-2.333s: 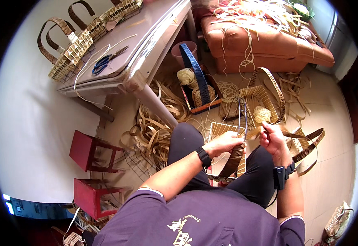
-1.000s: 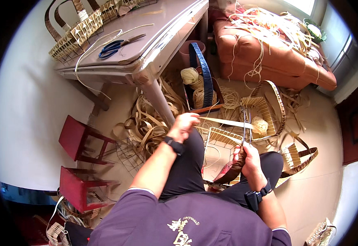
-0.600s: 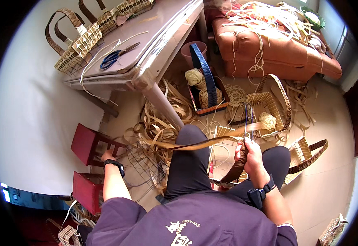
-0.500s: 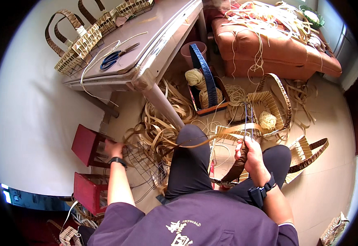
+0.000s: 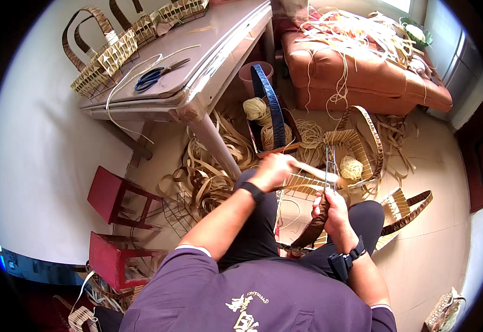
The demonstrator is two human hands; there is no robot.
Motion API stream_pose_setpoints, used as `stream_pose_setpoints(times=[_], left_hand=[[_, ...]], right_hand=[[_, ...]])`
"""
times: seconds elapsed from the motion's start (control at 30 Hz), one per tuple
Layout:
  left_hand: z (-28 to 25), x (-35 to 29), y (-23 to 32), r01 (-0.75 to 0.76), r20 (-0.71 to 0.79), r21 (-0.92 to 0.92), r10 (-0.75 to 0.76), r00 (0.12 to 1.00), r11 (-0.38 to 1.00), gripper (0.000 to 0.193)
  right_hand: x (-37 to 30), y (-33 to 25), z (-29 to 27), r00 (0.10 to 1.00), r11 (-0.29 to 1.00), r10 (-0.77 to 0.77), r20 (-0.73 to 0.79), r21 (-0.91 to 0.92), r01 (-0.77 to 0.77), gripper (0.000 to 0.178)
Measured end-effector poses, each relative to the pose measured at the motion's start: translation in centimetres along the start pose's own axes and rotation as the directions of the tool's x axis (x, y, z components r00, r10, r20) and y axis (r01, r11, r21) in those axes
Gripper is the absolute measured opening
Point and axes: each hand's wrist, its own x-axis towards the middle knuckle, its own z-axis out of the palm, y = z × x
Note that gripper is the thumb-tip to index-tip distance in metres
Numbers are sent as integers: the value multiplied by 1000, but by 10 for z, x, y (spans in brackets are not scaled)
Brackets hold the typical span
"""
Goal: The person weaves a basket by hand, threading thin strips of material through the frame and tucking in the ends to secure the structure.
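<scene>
A pale basket point(image 5: 303, 180) stands between my legs, its arched handle partly wrapped in dark brown strip point(image 5: 312, 229). My right hand point(image 5: 336, 211) is closed round this handle, just below its bare wire part point(image 5: 330, 157). My left hand point(image 5: 275, 170), slightly blurred, is closed above my left knee. From it a tan strip point(image 5: 314, 170) runs across to the handle wires above my right hand. The fingertips of the left hand are hard to make out.
Loose strips point(image 5: 202, 177) heap up beside the table leg point(image 5: 219, 144). Ahead are a blue-handled basket point(image 5: 277, 105) holding twine balls and a pale basket point(image 5: 377, 160) with another. Red stools point(image 5: 108, 193) stand left. Scissors point(image 5: 155, 77) lie on the table point(image 5: 208, 44); strips cover an orange sofa point(image 5: 307, 72).
My left hand has swung from beside the red stools, right and up to above my knee, near the handle. My right hand keeps its grip on the handle. The view has shifted slightly.
</scene>
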Motion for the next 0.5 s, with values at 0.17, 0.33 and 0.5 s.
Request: stream_pose_setpoints(times=[0.17, 0.33, 0.5], left_hand=[[-95, -64, -134, 522, -813, 460, 104, 573, 719, 49], [-47, -99, -5, -61, -460, -419, -153, 875, 906, 19], [39, -80, 48, 536, 491, -720, -223, 842, 441, 37]], right_hand=[[0, -2, 17, 1000, 1000, -7, -17, -12, 7, 30], [4, 4, 18, 1000, 1000, -4, -4, 5, 4, 30], [-2, 3, 22, 1000, 1000, -11, -5, -20, 11, 30]])
